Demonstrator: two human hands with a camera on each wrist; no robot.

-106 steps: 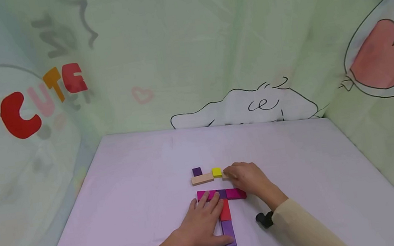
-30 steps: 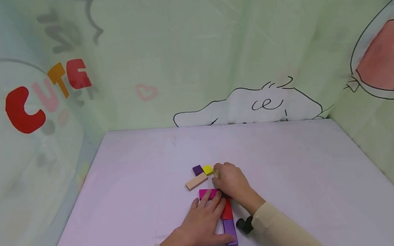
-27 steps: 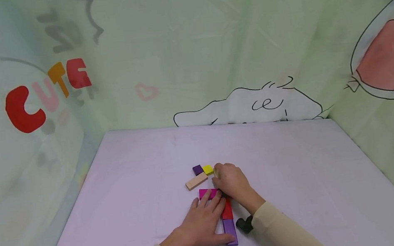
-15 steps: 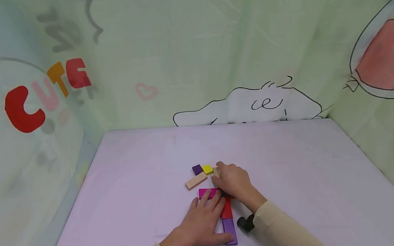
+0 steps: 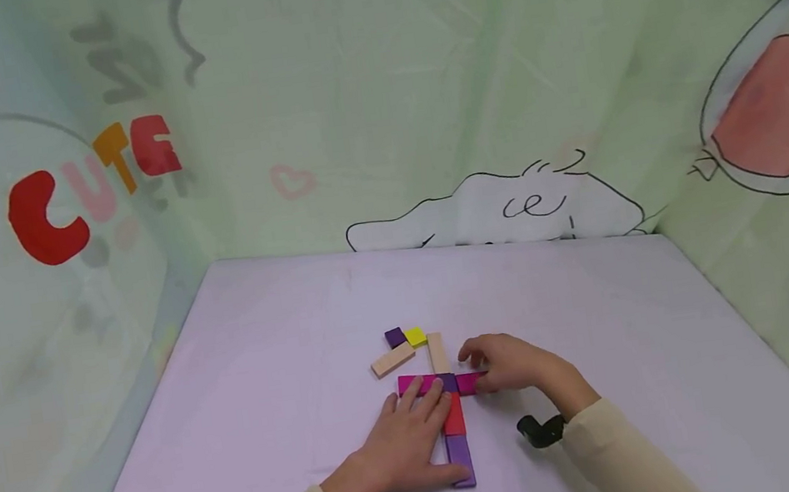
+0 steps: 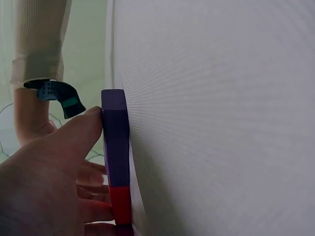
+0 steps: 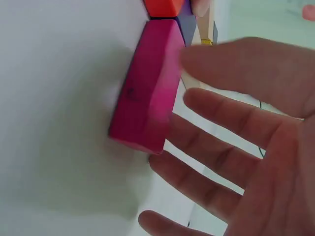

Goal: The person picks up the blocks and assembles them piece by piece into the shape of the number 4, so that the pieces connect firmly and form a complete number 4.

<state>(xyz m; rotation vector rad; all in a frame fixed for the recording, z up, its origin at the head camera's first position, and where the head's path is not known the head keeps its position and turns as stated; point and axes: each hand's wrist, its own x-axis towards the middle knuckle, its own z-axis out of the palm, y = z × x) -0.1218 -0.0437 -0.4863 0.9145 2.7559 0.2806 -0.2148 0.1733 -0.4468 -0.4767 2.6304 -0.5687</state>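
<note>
Flat blocks form a cross on the table: a purple block (image 5: 458, 451) nearest me, a red block (image 5: 454, 417) above it, a dark purple cube (image 5: 448, 382) at the crossing, a left magenta block (image 5: 408, 384) and a right magenta block (image 7: 142, 93). A plain wooden block (image 5: 437, 352) runs away from the cube. My left hand (image 5: 393, 452) lies spread over the cross, fingertips on the left magenta block and around the cube, thumb on the purple block. My right hand (image 5: 521, 364) hovers at the right magenta block with loose fingers, its thumb overlapping the block.
Beyond the cross lie a slanted wooden block (image 5: 393, 360), a second dark purple cube (image 5: 396, 337) and a yellow cube (image 5: 416, 336), close together. Printed cloth walls (image 5: 370, 73) surround the pale table (image 5: 285, 328) at the back and sides.
My right hand turned the second wooden block lengthwise against the cross, let it go and moved right to the magenta block. The yellow cube shifted left and the other wooden block became slanted.
</note>
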